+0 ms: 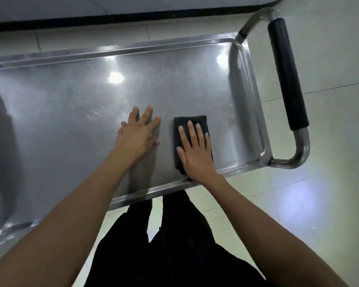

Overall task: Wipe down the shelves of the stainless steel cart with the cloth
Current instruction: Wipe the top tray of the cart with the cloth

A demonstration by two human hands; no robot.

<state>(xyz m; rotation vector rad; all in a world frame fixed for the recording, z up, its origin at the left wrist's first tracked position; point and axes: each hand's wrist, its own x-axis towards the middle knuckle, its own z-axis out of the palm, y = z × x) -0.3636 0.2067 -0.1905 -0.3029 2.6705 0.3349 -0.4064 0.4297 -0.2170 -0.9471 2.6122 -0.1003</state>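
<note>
Cloth, dark and folded into a narrow rectangle, lies flat on the top shelf of the steel cart, towards the end where the handle with its black grip loops out. The right hand presses straight down on it, fingers laid out flat and slightly spread, not curled round any edge, so the cloth is pinned under the palm, not gripped. Its long axis runs from the near rim of the shelf away from the person, roughly in line with those fingers; its near end sits just at the raised rim, and its far end shows beyond the fingertips. The left hand rests just beside it on bare metal, also flat and open, holding nothing, apparently steadying the cart. What the next stroke turns on is that nearly all the unwiped-looking steel stretches off to the person's left, past the left hand, while only a short strip lies between the cloth and the rim at the handle end. The right hand is the one on the cloth, so a sweep leftward would run into the left hand unless that hand lifts or shifts. Lower shelves are not in view here.
</note>
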